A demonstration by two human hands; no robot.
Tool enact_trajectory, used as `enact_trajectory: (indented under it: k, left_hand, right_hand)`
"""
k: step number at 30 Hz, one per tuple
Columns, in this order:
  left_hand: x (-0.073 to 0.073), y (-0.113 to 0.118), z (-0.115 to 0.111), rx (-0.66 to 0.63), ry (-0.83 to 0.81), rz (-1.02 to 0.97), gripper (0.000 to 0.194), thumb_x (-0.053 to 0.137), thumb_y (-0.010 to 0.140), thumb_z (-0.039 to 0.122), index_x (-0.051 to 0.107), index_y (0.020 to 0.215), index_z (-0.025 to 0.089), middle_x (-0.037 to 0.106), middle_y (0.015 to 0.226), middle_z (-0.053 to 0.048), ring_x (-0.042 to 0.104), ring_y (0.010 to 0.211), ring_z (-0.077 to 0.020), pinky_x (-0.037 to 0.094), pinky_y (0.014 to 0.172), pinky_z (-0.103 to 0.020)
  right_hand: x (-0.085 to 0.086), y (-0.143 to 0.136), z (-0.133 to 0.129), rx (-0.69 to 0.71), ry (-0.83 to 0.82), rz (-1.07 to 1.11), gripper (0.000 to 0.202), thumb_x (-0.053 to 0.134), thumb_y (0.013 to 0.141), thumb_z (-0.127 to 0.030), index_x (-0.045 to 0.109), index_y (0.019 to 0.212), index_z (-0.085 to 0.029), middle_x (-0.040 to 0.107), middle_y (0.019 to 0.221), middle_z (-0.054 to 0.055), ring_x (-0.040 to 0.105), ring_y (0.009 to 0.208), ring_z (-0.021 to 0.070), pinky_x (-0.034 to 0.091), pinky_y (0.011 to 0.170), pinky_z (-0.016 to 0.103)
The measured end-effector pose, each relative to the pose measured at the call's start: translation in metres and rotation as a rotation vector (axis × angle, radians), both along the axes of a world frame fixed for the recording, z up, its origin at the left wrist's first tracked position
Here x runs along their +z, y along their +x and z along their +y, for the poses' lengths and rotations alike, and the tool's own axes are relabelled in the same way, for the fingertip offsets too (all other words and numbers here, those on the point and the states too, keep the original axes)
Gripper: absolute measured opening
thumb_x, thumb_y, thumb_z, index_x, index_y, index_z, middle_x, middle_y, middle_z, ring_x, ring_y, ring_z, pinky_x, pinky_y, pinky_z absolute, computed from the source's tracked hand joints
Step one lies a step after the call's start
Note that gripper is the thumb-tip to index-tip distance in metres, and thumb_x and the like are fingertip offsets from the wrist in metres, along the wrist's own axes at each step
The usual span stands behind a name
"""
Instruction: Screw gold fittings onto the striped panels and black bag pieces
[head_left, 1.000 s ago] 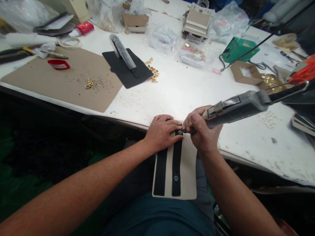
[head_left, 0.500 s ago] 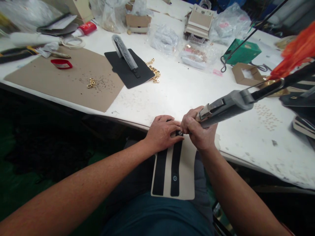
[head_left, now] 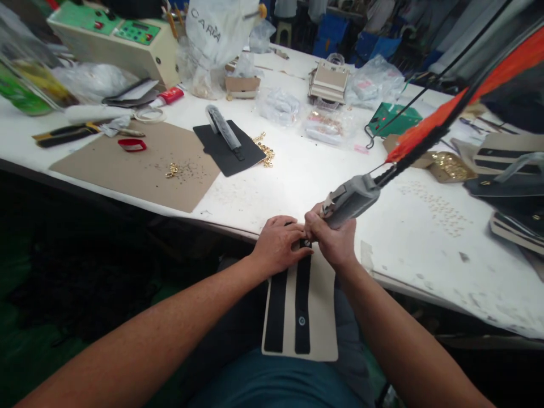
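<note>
A beige panel (head_left: 322,317) with two black strips lies on my lap, its far end at the table's edge. Fingers spread, my left hand (head_left: 278,245) lies flat on the far part of the panel. Its thumb and index finger flank a small round metal fastener (head_left: 306,243) on the right strip. A second round fastener (head_left: 301,321) sits lower on that strip. My right hand (head_left: 334,241) is wrapped round a grey electric screwdriver (head_left: 355,199), tilted with its tip end down by the upper fastener. The tip itself is hidden by my fingers.
On the white table (head_left: 272,195) lie a brown board (head_left: 182,195), a black panel with a wrapped handle (head_left: 244,156) and gold hardware (head_left: 267,154). Bagged parts (head_left: 325,127) lie farther back. An orange-wrapped cord (head_left: 442,122) rises right from the screwdriver. Striped panels (head_left: 508,156) stand at right.
The camera view has tilted upward, showing more of the far table and a control box at the back left. My hands keep their places on the panel and screwdriver.
</note>
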State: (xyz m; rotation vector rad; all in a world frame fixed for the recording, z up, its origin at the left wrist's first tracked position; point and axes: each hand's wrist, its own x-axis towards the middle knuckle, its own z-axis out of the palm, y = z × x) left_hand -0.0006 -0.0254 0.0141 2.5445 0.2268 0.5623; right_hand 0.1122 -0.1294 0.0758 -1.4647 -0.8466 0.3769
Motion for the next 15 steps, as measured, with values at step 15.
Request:
enact_trajectory:
  k: [15]
  left_hand:
    - [0.006,0.001,0.000,0.008,-0.028,-0.020,0.031,0.089,0.081,0.038,0.081,0.109,0.029,0.080,0.126,0.000,0.064,0.125,-0.0309,0.044,0.111,-0.051]
  right_hand:
    - [0.000,0.016,-0.141,-0.454,-0.545,-0.141,0.045,0.067,0.084,-0.057,0.067,0.109,-0.019,0.072,0.096,0.009,0.066,0.088,0.0300,0.053,0.082,0.044]
